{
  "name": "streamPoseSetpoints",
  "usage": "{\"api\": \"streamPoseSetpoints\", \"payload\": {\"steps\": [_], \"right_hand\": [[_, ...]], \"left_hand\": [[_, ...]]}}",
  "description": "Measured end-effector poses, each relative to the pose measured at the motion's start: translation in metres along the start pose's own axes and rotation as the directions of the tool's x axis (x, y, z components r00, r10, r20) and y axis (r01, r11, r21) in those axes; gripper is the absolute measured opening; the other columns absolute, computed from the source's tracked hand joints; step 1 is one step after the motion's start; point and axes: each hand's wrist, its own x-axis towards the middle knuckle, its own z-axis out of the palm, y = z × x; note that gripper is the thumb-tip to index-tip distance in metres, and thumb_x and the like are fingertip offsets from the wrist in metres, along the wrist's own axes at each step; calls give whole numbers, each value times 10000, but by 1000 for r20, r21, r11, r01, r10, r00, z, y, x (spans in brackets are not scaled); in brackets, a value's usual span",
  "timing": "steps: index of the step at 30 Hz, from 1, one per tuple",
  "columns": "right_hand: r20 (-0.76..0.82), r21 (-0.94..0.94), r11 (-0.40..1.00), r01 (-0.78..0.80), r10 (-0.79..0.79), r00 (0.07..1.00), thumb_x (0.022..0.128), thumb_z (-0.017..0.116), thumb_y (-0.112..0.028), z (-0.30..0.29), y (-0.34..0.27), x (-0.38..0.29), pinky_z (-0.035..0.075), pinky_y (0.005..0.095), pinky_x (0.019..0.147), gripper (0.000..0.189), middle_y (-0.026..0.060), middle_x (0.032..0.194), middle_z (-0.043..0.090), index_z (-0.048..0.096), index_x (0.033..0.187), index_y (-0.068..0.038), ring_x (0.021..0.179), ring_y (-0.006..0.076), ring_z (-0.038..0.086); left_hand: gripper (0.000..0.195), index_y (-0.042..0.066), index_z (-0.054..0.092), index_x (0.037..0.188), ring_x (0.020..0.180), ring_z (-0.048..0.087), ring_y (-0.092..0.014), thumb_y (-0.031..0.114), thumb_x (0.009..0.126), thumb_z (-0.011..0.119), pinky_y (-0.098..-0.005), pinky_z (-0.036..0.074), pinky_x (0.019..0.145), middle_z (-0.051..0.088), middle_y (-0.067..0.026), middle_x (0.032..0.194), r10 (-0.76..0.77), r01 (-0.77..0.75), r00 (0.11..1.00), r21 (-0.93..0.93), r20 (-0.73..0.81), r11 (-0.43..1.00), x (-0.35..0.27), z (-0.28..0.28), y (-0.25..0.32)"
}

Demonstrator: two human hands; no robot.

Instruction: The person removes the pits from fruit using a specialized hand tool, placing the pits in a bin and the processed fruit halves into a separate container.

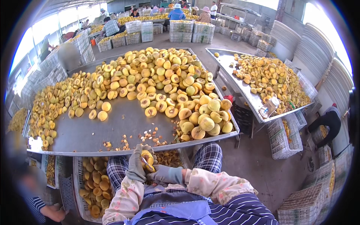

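Note:
My left hand (136, 166), in a grey work glove, grips a yellow peach (148, 156) over my lap, just below the table's front edge. My right hand (165, 175), gloved too, is closed around a small pitting tool (144, 162) whose curved metal part presses against the fruit. Its handle is mostly hidden by my fingers. Halved and whole-looking peaches (157, 70) are heaped on the metal table (126, 112) before me, many with brown pit cavities showing. Loose pits and kernels (149, 136) lie scattered by the near rim.
Left of my knees stands a plastic crate (77, 185) of peach halves; pit scraps (168, 158) lie beneath my hands. At right, another metal table (247, 81) bears peaches and a plastic bottle (269, 107). Co-workers sit farther back; one person bends at right (327, 123), another is at lower left (39, 205).

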Motion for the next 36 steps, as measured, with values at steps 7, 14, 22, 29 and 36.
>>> {"api": "streamPoseSetpoints", "payload": {"steps": [7,14,22,29,36], "right_hand": [[-170,-830,551,-88,-99,980,792,567,-267,10,29,9,478,401,716,320,201,834,611,483,1015,-54,807,359,604],[-377,-844,455,-283,-127,918,782,505,-164,-34,99,9,493,427,650,189,191,806,636,619,861,-35,763,347,624],[-392,-652,731,-199,-100,915,772,547,-253,-54,119,6,462,429,697,259,219,843,609,576,903,-32,805,385,586],[-373,-500,842,-203,2,928,706,591,-226,-35,131,43,465,413,719,278,170,869,629,599,925,-56,843,352,595],[-356,-424,905,-48,-118,927,738,595,-219,-28,89,36,448,411,708,284,155,880,611,559,982,-78,839,341,584]], "left_hand": [[338,87,560,888,756,579,-199,418,868,495,-343,536,640,575,-63,807,290,-277,957,-228,25,933,3,-62,38],[260,50,593,870,767,582,-230,304,825,562,-314,463,688,591,-93,743,689,131,682,968,-245,215,-63,-285,120],[279,26,591,1047,991,547,-223,141,794,593,-302,414,883,586,-115,1034,522,-313,819,948,238,58,96,-66,88],[508,26,458,1203,914,546,-187,156,750,646,-283,457,776,553,-112,1055,231,-2,967,911,-103,413,286,-35,35],[477,47,406,1062,807,531,-162,-39,662,652,-277,492,673,501,-89,953,185,-283,952,935,245,214,265,-64,57]]}}
